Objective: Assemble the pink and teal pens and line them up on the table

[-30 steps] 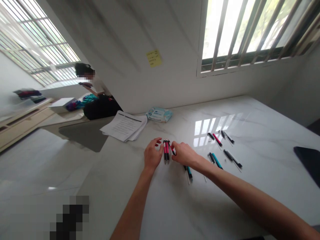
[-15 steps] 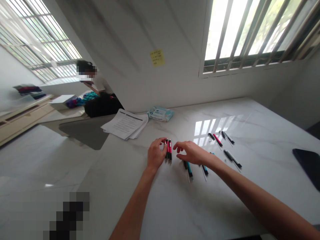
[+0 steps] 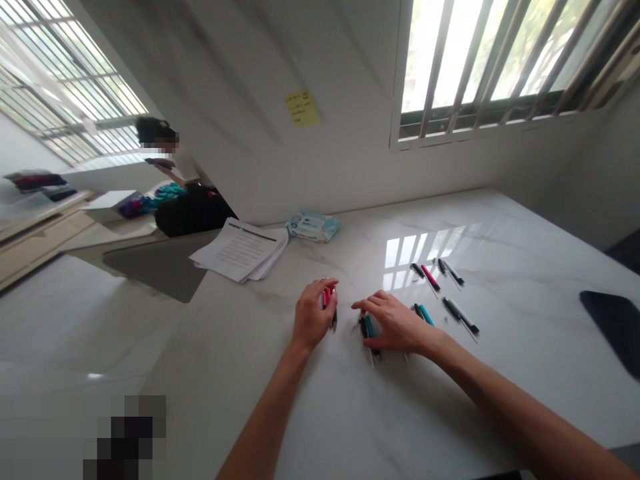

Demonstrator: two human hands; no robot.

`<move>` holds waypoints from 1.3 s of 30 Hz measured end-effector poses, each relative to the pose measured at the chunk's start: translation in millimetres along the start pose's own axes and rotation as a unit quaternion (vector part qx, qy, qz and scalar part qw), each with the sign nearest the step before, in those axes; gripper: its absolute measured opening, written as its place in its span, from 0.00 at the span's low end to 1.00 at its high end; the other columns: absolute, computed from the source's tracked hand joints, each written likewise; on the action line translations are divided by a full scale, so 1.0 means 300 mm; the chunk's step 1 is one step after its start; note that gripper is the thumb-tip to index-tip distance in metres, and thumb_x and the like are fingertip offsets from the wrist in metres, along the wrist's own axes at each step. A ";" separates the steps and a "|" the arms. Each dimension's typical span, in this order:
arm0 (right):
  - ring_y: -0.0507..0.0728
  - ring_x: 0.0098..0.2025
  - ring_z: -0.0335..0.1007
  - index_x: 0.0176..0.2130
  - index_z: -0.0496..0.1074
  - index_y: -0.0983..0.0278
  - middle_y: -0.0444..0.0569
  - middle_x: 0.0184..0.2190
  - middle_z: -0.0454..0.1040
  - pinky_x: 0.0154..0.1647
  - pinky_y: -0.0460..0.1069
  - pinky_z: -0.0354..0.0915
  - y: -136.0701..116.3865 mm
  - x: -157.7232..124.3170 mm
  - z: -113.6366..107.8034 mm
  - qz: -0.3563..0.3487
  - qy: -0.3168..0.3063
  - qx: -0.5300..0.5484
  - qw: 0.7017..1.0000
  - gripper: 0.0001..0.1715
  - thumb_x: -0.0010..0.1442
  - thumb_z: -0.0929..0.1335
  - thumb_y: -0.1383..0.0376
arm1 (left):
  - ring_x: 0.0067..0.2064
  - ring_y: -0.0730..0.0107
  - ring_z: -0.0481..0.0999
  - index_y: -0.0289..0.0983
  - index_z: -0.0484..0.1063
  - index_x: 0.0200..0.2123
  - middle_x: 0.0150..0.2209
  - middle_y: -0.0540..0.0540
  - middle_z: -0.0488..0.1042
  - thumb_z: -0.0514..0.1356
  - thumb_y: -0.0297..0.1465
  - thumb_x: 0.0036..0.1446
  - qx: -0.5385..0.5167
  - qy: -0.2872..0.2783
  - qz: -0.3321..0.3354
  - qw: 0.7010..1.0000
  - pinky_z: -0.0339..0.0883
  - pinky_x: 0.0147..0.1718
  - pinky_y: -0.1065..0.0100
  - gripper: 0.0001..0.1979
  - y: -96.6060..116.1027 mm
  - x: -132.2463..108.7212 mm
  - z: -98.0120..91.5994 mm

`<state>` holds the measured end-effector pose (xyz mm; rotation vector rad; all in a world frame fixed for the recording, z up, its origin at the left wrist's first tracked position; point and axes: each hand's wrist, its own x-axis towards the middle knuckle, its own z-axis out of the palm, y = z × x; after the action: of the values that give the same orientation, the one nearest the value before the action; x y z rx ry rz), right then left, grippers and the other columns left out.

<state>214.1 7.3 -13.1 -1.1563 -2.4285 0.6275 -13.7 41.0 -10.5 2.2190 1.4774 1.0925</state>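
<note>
My left hand [image 3: 313, 313] curls around several red-and-black pens [image 3: 327, 295] on the marble table; its fingers cover part of them. To the right, my right hand [image 3: 393, 323] is over a pen taken apart, with its fingers apart and its thumb close to the teal barrel [image 3: 370, 327]. Whether the thumb touches the barrel I cannot tell. A black pen part and a thin white refill [image 3: 371, 359] lie beside that barrel. Another teal barrel [image 3: 427, 315] with a black part shows behind my right wrist, partly hidden.
Farther right lie parts of a red pen [image 3: 431, 277], a grey-and-black pen [image 3: 453, 271] and another grey pen [image 3: 460, 315]. Stacked papers [image 3: 240, 250] and a wipes pack [image 3: 313, 227] are by the wall. A dark flat object [image 3: 613, 333] rests at right. A person [image 3: 187, 180] sits at back left.
My right hand has moved down onto the nearest teal pen parts. My left hand has closed further over the red pens, which have shifted slightly left. The view has also shifted a little.
</note>
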 end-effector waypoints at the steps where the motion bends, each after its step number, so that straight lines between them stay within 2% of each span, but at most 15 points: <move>1: 0.66 0.55 0.69 0.63 0.69 0.60 0.55 0.49 0.78 0.57 0.60 0.66 0.005 0.001 -0.002 0.001 -0.001 0.002 1.000 0.40 0.53 0.77 0.62 | 0.47 0.60 0.78 0.42 0.76 0.49 0.45 0.45 0.80 0.58 0.29 0.64 -0.002 -0.001 0.000 1.000 0.70 0.52 0.58 0.12 0.007 0.000 -0.002; 5: 0.66 0.55 0.69 0.63 0.68 0.59 0.54 0.48 0.79 0.56 0.60 0.66 0.018 -0.002 -0.023 0.003 0.026 0.014 1.000 0.38 0.56 0.76 0.63 | 0.49 0.59 0.78 0.42 0.77 0.48 0.45 0.45 0.80 0.59 0.30 0.65 -0.006 0.001 -0.004 1.000 0.69 0.53 0.57 0.11 0.041 -0.002 -0.007; 8: 0.66 0.55 0.68 0.62 0.68 0.58 0.54 0.50 0.78 0.57 0.61 0.66 0.018 -0.003 -0.036 -0.010 0.086 0.017 0.996 0.36 0.57 0.76 0.62 | 0.46 0.61 0.79 0.43 0.76 0.49 0.45 0.45 0.81 0.61 0.34 0.65 -0.054 -0.014 -0.043 0.998 0.71 0.50 0.59 0.10 0.062 -0.008 0.001; 12: 0.66 0.56 0.68 0.62 0.66 0.58 0.54 0.53 0.76 0.58 0.61 0.66 0.008 -0.002 -0.024 -0.047 0.145 0.029 0.988 0.33 0.61 0.75 0.62 | 0.40 0.64 0.82 0.42 0.72 0.51 0.40 0.46 0.82 0.68 0.39 0.58 -0.197 -0.120 -0.122 0.965 0.74 0.41 0.64 0.19 0.071 -0.023 0.028; 15: 0.65 0.56 0.69 0.63 0.66 0.57 0.53 0.54 0.77 0.59 0.60 0.66 0.009 0.003 -0.003 -0.058 0.144 0.047 0.987 0.33 0.62 0.75 0.62 | 0.37 0.64 0.82 0.40 0.71 0.46 0.35 0.48 0.81 0.70 0.37 0.55 -0.242 -0.160 -0.146 0.946 0.74 0.37 0.66 0.18 0.070 -0.029 0.042; 18: 0.64 0.56 0.69 0.61 0.69 0.57 0.52 0.55 0.77 0.59 0.59 0.67 0.027 0.009 0.013 -0.043 0.145 0.061 0.987 0.32 0.61 0.76 0.59 | 0.35 0.66 0.81 0.40 0.72 0.39 0.34 0.49 0.80 0.68 0.36 0.56 -0.212 -0.133 -0.138 0.958 0.72 0.35 0.68 0.11 0.067 -0.027 0.041; 21: 0.62 0.51 0.71 0.50 0.78 0.59 0.51 0.47 0.80 0.56 0.56 0.68 0.051 0.016 0.025 -0.021 0.122 0.036 0.992 0.13 0.67 0.72 0.58 | 0.33 0.69 0.79 0.40 0.73 0.37 0.34 0.49 0.79 0.67 0.36 0.58 -0.164 -0.076 -0.131 0.975 0.72 0.35 0.68 0.08 0.065 -0.016 0.028; 22: 0.61 0.49 0.71 0.46 0.80 0.59 0.51 0.44 0.81 0.54 0.56 0.68 0.057 0.020 0.031 -0.019 0.106 0.023 0.994 0.10 0.68 0.71 0.59 | 0.33 0.69 0.78 0.40 0.74 0.38 0.34 0.50 0.79 0.66 0.36 0.58 -0.153 -0.061 -0.129 0.978 0.72 0.37 0.68 0.07 0.064 -0.012 0.023; 25: 0.61 0.46 0.71 0.43 0.82 0.60 0.51 0.41 0.82 0.53 0.55 0.67 0.065 0.031 0.053 -0.021 0.072 -0.003 0.997 0.10 0.68 0.71 0.59 | 0.35 0.69 0.78 0.40 0.76 0.39 0.37 0.49 0.80 0.65 0.35 0.58 -0.137 -0.036 -0.127 0.982 0.72 0.39 0.67 0.07 0.064 -0.003 0.009; 28: 0.61 0.44 0.71 0.42 0.83 0.59 0.50 0.39 0.82 0.51 0.55 0.67 0.061 0.040 0.070 -0.020 0.067 -0.010 0.998 0.07 0.65 0.74 0.61 | 0.36 0.68 0.78 0.40 0.77 0.40 0.37 0.49 0.80 0.64 0.35 0.59 -0.120 -0.034 -0.128 0.984 0.71 0.40 0.67 0.07 0.068 0.001 -0.001; 30: 0.61 0.42 0.71 0.41 0.83 0.59 0.50 0.36 0.82 0.47 0.54 0.68 0.056 0.040 0.068 -0.015 0.088 0.004 0.996 0.05 0.64 0.74 0.64 | 0.37 0.68 0.78 0.40 0.78 0.40 0.37 0.49 0.81 0.64 0.34 0.60 -0.109 -0.034 -0.119 0.986 0.71 0.41 0.67 0.06 0.072 0.000 -0.004; 33: 0.59 0.41 0.73 0.42 0.83 0.59 0.48 0.35 0.82 0.44 0.52 0.69 0.047 0.033 0.045 0.016 0.167 0.091 0.982 0.06 0.65 0.73 0.66 | 0.39 0.67 0.78 0.41 0.78 0.39 0.39 0.49 0.81 0.64 0.32 0.60 -0.104 -0.032 -0.089 0.990 0.70 0.42 0.67 0.05 0.082 -0.005 -0.004; 36: 0.56 0.38 0.77 0.43 0.83 0.58 0.46 0.37 0.83 0.43 0.50 0.71 0.044 0.030 0.020 0.071 0.224 0.220 0.947 0.07 0.64 0.73 0.64 | 0.41 0.66 0.79 0.41 0.77 0.39 0.39 0.49 0.81 0.65 0.31 0.59 -0.105 -0.035 -0.060 0.992 0.70 0.43 0.66 0.05 0.093 -0.011 0.002; 39: 0.56 0.36 0.78 0.42 0.83 0.60 0.47 0.37 0.84 0.41 0.51 0.72 0.048 0.033 0.014 0.113 0.232 0.321 0.911 0.09 0.61 0.75 0.59 | 0.43 0.64 0.79 0.41 0.77 0.39 0.39 0.48 0.81 0.66 0.30 0.58 -0.088 -0.036 -0.030 0.995 0.69 0.46 0.64 0.04 0.101 -0.016 0.008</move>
<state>215.2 22.4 -23.0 -1.1312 -1.5248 0.9915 7.6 23.7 3.5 2.0588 1.3525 1.0682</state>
